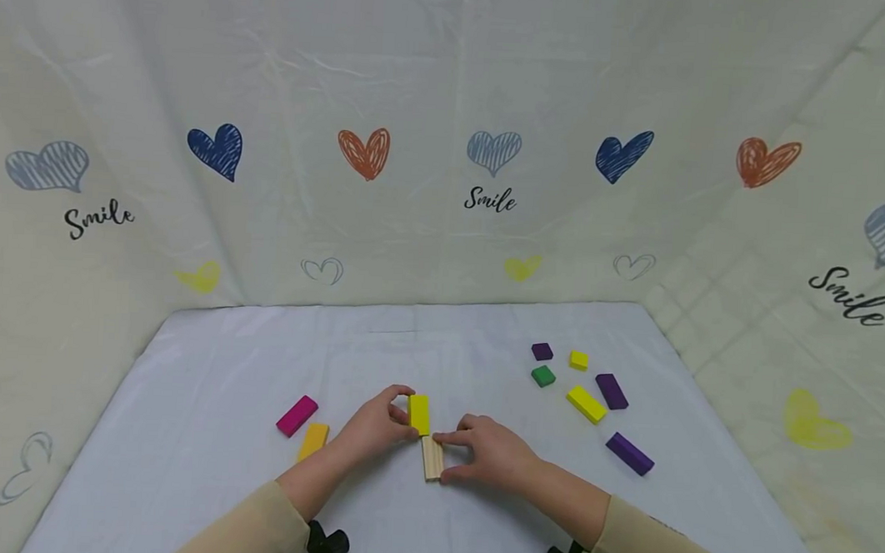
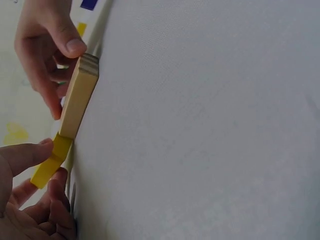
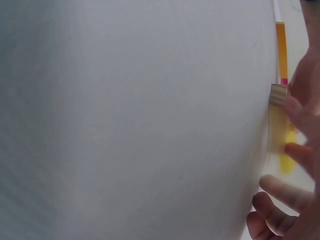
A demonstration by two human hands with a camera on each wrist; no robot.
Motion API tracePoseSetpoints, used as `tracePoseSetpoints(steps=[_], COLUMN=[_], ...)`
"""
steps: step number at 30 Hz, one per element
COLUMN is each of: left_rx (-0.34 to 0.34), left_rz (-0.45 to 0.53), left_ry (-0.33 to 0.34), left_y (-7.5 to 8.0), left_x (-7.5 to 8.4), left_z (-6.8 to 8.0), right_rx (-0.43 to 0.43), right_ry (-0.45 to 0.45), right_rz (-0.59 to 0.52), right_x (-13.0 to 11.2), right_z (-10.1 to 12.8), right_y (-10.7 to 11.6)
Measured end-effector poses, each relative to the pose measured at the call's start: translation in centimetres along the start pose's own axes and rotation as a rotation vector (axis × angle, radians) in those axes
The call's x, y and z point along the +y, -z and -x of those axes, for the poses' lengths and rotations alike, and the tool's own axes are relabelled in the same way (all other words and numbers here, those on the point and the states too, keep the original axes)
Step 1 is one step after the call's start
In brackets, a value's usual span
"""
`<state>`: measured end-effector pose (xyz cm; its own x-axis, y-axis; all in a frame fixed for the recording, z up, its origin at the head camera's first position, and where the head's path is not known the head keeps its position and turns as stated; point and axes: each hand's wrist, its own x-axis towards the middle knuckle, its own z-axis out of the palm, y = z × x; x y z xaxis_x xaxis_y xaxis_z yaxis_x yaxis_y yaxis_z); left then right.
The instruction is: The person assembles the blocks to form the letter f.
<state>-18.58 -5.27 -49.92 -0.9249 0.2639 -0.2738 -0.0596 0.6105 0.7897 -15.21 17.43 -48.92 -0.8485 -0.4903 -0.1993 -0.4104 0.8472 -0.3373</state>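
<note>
Near the middle of the table, my left hand (image 1: 377, 426) pinches a yellow block (image 1: 419, 415) between thumb and fingers. The yellow block's near end meets the far end of a plain wooden block (image 1: 432, 460) with a striped grain. In the left wrist view the yellow block (image 2: 51, 162) tilts against the end of the wooden block (image 2: 80, 97). From the right side, my right hand (image 1: 489, 453) holds the wooden block, thumb at its near end and index finger farther along. The right wrist view shows that thumb and finger on the wooden block (image 3: 277, 122).
To the left lie a pink block (image 1: 297, 416) and an orange block (image 1: 314, 441), partly behind the left forearm. At the right are purple blocks (image 1: 630, 454), yellow blocks (image 1: 586, 404) and a small green block (image 1: 543, 376). A heart-printed curtain (image 1: 438, 76) hangs behind the white table (image 1: 201, 431).
</note>
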Motion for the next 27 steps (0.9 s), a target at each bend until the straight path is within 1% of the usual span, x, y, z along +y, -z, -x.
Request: tracePoseSetpoints(steps=[6,11,17,27], left_rx=[-0.015,-0.025,-0.054,-0.09], left_rz=[-0.066,-0.108,-0.152,-0.119], left_ry=[-0.015,-0.013,-0.014,-0.039], left_y=[-0.06,0.0,0.07,0.77], left_x=[-0.04,0.01,-0.05,-0.08], left_z=[-0.37,-0.62,-0.91,-0.82], right_rx=[0.011,0.013,0.006,0.009], right_ry=[0.012,0.014,0.005,0.009], right_rz=[0.006,0.003,-0.004,0.001], right_x=[-0.14,-0.12,-0.1,0.07], right_z=[0.14,0.1,-0.02,0.07], right_y=[0.16,0.09,-0.07,-0.04])
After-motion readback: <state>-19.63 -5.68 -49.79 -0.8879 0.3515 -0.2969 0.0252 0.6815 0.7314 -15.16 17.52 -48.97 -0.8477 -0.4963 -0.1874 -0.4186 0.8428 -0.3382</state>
